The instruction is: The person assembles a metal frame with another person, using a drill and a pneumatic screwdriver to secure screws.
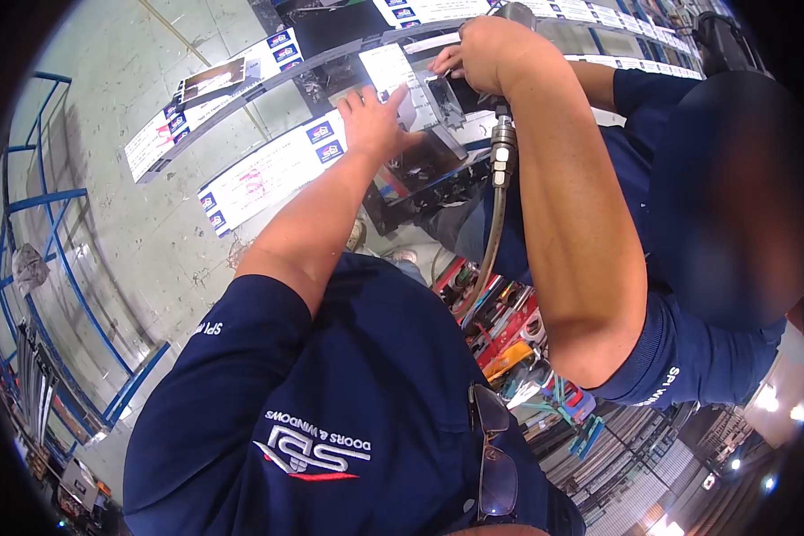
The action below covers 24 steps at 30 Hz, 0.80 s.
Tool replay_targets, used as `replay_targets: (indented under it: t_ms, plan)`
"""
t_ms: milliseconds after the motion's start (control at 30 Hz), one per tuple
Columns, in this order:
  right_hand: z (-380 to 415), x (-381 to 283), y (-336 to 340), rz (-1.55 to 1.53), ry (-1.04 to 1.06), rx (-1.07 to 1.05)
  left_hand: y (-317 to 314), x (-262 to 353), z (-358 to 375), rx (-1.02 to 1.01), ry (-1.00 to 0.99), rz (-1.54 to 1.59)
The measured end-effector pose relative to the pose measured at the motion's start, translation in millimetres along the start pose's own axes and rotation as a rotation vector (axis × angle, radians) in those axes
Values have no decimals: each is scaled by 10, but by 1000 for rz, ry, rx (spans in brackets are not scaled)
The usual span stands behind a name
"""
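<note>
The right hand (pixel 487 54) has its grip closed around an air tool (pixel 502 143) above the metal frame (pixel 277 170). The left hand (pixel 373 121) lies open and flat on that frame, just beside the tool.

Shirt chest (pixel 330 447) reads "SPI DOORS & WINDOWS", upside down in view, w/ white logo + red swoosh. Left sleeve (pixel 210 328) says "SPI"; right sleeve (pixel 665 384) shows "SPI W…", rest cut off. Film labels on frame bars (pixel 268 170) carry blue logos, print too small to read.
</note>
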State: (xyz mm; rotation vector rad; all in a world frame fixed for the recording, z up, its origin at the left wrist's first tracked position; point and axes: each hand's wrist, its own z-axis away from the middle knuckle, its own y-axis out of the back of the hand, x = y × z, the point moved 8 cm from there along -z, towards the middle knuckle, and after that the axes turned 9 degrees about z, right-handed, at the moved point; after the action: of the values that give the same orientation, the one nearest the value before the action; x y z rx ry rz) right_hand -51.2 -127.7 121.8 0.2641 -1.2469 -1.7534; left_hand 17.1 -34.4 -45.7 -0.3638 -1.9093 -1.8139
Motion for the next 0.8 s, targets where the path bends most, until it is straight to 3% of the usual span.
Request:
replay_targets:
  t_ms: [67, 233, 333, 500, 800]
  plan:
    - [-88, 118, -157, -65, -74, 57, 17, 15, 15, 5, -11, 7]
    - [-150, 89, -199, -55, 29, 145, 13, 1, -6, 4, -13, -22]
    - [-49, 57, -139, 38, -43, -2, 19, -2, -3, -16, -22, -10]
    - [132, 43, 72, -69, -171, 53, 21, 10, -4, -10, -25, 16]
    - [-54, 65, -37, -23, -94, 20, 43, 37, -10, -43, -49, 21]
